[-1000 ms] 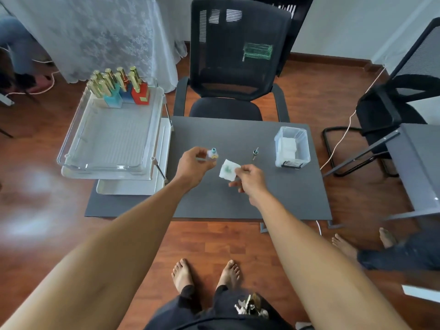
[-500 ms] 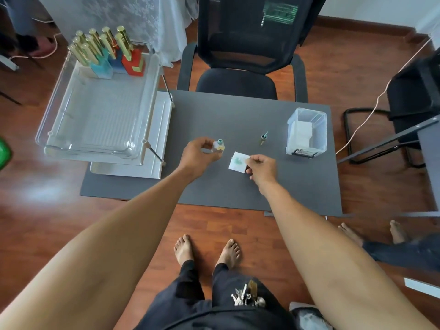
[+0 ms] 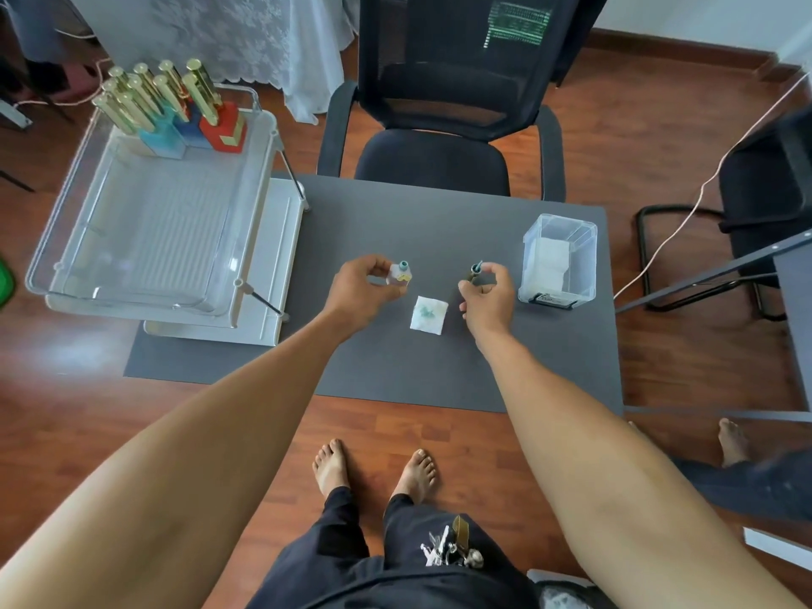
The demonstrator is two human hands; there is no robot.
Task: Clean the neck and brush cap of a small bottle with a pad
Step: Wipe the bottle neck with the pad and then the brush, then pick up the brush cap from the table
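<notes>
On the grey table (image 3: pixel 395 367), near its middle, two hands work. One small bottle (image 3: pixel 400 274) is pinched in the fingers of the left hand (image 3: pixel 362 287), held just above the table. This bottle is clear and pale, with a blue-green neck on top and a bit of gold at the bottom. One brush cap (image 3: pixel 474 271) is pinched in the right hand (image 3: pixel 487 296); it is thin and dark, with a blue-green tip that points up. One white pad (image 3: pixel 429 314) lies flat on the table between the two hands, touching neither. It is square and has blue-green smears in its middle.

Near the right edge of the table stands one clear box (image 3: pixel 558 261) with white pads inside. At the left edge sits one clear tray (image 3: pixel 145 213) on a white rack that hangs past the table. In the tray's far corner stand more bottles (image 3: pixel 175 112) with long gold caps, about ten, some blue, some red; the exact count is hard to tell. One black chair (image 3: pixel 444 116) stands at the far edge.
</notes>
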